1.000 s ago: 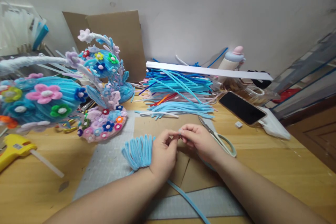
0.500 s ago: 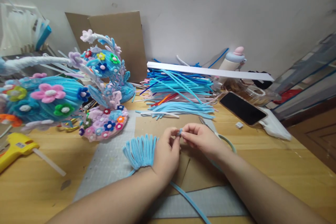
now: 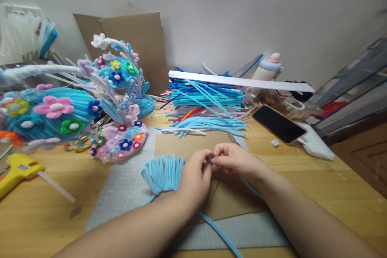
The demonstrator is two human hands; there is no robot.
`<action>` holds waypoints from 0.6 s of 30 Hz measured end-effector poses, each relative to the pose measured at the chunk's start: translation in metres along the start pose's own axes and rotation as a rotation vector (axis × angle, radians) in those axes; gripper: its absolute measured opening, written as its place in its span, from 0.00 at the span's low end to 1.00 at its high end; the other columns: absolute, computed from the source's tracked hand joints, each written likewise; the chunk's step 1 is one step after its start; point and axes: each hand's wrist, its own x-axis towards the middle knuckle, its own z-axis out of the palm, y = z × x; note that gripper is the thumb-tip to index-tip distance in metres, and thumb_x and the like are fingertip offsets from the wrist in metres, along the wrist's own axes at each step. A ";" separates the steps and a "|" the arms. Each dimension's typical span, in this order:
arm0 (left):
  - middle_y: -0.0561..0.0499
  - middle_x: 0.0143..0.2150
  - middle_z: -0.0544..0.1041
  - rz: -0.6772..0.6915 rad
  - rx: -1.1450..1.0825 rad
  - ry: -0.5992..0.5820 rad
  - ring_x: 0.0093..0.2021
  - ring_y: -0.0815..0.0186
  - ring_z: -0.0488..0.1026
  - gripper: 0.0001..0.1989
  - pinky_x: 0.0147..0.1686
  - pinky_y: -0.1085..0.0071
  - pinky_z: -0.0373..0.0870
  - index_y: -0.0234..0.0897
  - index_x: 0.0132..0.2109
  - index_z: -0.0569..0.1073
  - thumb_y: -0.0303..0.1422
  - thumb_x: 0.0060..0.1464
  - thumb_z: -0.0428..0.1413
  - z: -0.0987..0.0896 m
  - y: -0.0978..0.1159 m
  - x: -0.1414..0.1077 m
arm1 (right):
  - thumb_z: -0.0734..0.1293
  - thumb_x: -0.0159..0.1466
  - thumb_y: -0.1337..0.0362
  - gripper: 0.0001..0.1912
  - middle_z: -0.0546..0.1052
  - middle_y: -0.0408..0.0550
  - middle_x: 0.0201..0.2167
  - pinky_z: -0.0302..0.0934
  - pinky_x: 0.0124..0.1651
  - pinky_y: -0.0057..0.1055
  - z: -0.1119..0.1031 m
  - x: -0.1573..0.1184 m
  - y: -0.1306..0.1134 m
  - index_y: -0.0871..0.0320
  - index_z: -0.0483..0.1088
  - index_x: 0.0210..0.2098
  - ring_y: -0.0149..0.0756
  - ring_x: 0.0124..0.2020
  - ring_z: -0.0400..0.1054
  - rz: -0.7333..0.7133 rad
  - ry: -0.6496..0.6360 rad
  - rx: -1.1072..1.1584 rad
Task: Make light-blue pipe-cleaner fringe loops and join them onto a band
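Over a sheet of cardboard (image 3: 232, 197), my left hand (image 3: 196, 175) and my right hand (image 3: 234, 159) meet fingertip to fingertip, both closed. They pinch a light blue pipe cleaner (image 3: 249, 185); one length of it runs out beneath my right hand. The pinched part is mostly covered by my fingers. Beside my left wrist lies a fan of looped light blue pipe cleaners (image 3: 162, 173), gathered at its lower edge. A loose blue strand (image 3: 219, 231) stretches from under my left forearm toward the front edge. Scissors (image 3: 234, 140) lie behind my right hand, their handles mostly hidden.
Bundles of pipe cleaners (image 3: 208, 98) lie at the back beneath a long white strip (image 3: 242, 82). Flower-covered pipe-cleaner pieces (image 3: 54, 109) and a yellow glue gun (image 3: 22, 171) occupy the left. A phone (image 3: 279, 124) lies at the right. A grey cutting mat (image 3: 121, 189) is under the cardboard.
Both hands have shifted slightly right and downward, still pinching together. My fingers now cover more of the pinched bit, and the scissor handles are more hidden. The looped fan stays in place.
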 end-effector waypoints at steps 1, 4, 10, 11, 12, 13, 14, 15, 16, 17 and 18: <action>0.53 0.37 0.73 -0.012 0.002 -0.002 0.36 0.68 0.69 0.11 0.37 0.72 0.63 0.40 0.42 0.68 0.24 0.54 0.47 0.000 0.001 0.000 | 0.66 0.51 0.62 0.10 0.63 0.34 0.12 0.43 0.15 0.19 0.000 0.000 0.000 0.58 0.60 0.24 0.21 0.12 0.53 -0.002 -0.003 -0.018; 0.53 0.35 0.73 -0.033 -0.002 0.006 0.33 0.69 0.68 0.09 0.34 0.73 0.63 0.39 0.41 0.68 0.25 0.53 0.48 -0.001 0.002 0.000 | 0.66 0.52 0.62 0.09 0.62 0.34 0.11 0.42 0.15 0.20 -0.002 0.000 0.001 0.59 0.60 0.23 0.21 0.12 0.52 -0.032 0.000 -0.060; 0.53 0.31 0.73 -0.039 0.044 0.049 0.31 0.69 0.67 0.04 0.32 0.74 0.61 0.36 0.34 0.72 0.27 0.52 0.52 -0.001 0.000 0.000 | 0.64 0.53 0.63 0.08 0.59 0.33 0.10 0.40 0.16 0.21 -0.006 -0.005 -0.001 0.59 0.60 0.23 0.21 0.13 0.50 -0.068 0.004 -0.149; 0.53 0.30 0.73 -0.038 0.054 0.053 0.31 0.69 0.67 0.04 0.32 0.74 0.61 0.36 0.33 0.72 0.27 0.51 0.52 -0.002 -0.001 0.000 | 0.64 0.53 0.63 0.08 0.59 0.33 0.10 0.40 0.16 0.21 -0.007 -0.006 -0.001 0.59 0.60 0.23 0.21 0.13 0.50 -0.061 -0.001 -0.169; 0.53 0.29 0.72 -0.036 0.060 0.054 0.31 0.69 0.67 0.04 0.31 0.74 0.61 0.35 0.32 0.72 0.27 0.51 0.53 -0.002 -0.001 0.000 | 0.64 0.54 0.63 0.08 0.59 0.33 0.11 0.40 0.16 0.21 -0.008 -0.006 -0.002 0.59 0.60 0.23 0.21 0.13 0.50 -0.055 -0.009 -0.189; 0.53 0.29 0.72 -0.034 0.063 0.051 0.31 0.69 0.67 0.03 0.31 0.74 0.61 0.35 0.31 0.72 0.27 0.51 0.53 -0.002 -0.002 0.000 | 0.64 0.54 0.63 0.08 0.59 0.33 0.11 0.41 0.16 0.21 -0.009 -0.007 -0.003 0.59 0.60 0.24 0.22 0.13 0.50 -0.049 -0.015 -0.210; 0.53 0.29 0.72 -0.032 0.065 0.044 0.30 0.69 0.67 0.03 0.31 0.74 0.60 0.35 0.31 0.71 0.27 0.51 0.53 -0.002 -0.002 0.000 | 0.64 0.54 0.63 0.08 0.59 0.33 0.12 0.41 0.16 0.20 -0.009 -0.007 -0.004 0.59 0.60 0.24 0.22 0.14 0.50 -0.044 -0.019 -0.230; 0.53 0.29 0.72 -0.030 0.066 0.033 0.30 0.69 0.67 0.03 0.31 0.75 0.60 0.35 0.32 0.71 0.27 0.51 0.53 -0.003 -0.001 0.000 | 0.64 0.54 0.63 0.08 0.58 0.33 0.13 0.41 0.16 0.20 -0.010 -0.008 -0.004 0.59 0.60 0.25 0.21 0.14 0.49 -0.038 -0.020 -0.249; 0.53 0.29 0.72 -0.025 0.066 0.018 0.30 0.69 0.67 0.03 0.30 0.75 0.60 0.35 0.33 0.71 0.27 0.50 0.53 -0.003 -0.001 0.000 | 0.64 0.54 0.63 0.08 0.58 0.33 0.13 0.42 0.16 0.20 -0.010 -0.009 -0.005 0.58 0.60 0.25 0.21 0.14 0.49 -0.031 -0.021 -0.269; 0.53 0.30 0.72 -0.016 0.066 0.000 0.30 0.70 0.67 0.03 0.30 0.75 0.60 0.35 0.34 0.71 0.27 0.50 0.53 -0.003 -0.001 0.000 | 0.64 0.54 0.63 0.07 0.58 0.33 0.13 0.42 0.16 0.20 -0.011 -0.010 -0.005 0.58 0.60 0.25 0.21 0.14 0.49 -0.025 -0.023 -0.288; 0.53 0.30 0.72 -0.003 0.068 -0.020 0.30 0.70 0.67 0.04 0.30 0.75 0.60 0.35 0.35 0.71 0.27 0.50 0.53 -0.004 0.000 0.001 | 0.63 0.55 0.63 0.07 0.58 0.33 0.14 0.42 0.16 0.20 -0.011 -0.011 -0.005 0.58 0.60 0.25 0.21 0.14 0.49 -0.018 -0.024 -0.304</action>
